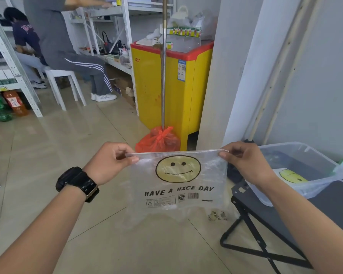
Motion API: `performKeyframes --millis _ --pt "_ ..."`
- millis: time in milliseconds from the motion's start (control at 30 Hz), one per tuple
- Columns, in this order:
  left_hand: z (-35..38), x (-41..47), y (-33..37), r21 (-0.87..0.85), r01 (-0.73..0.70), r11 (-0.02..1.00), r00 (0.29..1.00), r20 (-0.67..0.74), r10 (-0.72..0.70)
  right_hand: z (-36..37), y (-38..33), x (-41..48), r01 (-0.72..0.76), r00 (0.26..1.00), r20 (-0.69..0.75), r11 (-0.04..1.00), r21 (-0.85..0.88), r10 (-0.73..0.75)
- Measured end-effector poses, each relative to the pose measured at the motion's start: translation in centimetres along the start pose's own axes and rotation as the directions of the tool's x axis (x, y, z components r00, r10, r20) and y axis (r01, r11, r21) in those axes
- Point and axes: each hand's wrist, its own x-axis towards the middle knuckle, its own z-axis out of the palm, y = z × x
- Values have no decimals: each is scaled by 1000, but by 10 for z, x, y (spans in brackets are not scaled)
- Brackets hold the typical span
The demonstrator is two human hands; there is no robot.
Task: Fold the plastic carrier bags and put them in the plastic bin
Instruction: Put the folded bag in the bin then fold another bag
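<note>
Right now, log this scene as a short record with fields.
held item: clear carrier bag with a yellow smiley face, hanging in mid-air
left hand: pinches the bag's top left corner
right hand: pinches the bag's top right corner
bin: clear plastic, at the right on a dark folding table
in the bin: a second smiley bag
behind: yellow freezer

Two hands, two smiley carrier bags, one clear plastic bin, one red bag, one yellow freezer, one wristwatch, two people.
</note>
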Motion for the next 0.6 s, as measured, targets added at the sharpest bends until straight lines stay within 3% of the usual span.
performKeyframes --millis 100,233,333,433,533,600 --pt "3 -2 6 42 25 999 993 115 -29 2 -9 -4 98 995 34 995 -27 -97" --pt "41 -6 29 82 -78 994 951 305 50 18 -27 -16 188 974 119 981 56 -194" --pt "66 -4 38 95 -98 991 940 337 61 26 -36 -20 218 968 100 967 134 -232" --pt "63 -1 37 68 -60 996 957 287 38 17 -36 -20 96 980 150 968 234 -133" --pt "49 1 36 -30 -4 1000 972 234 11 5 -31 -23 -64 952 306 989 130 21" --pt "41 0 34 -101 50 994 974 227 -26 0 -25 -24 -143 951 291 981 129 100"
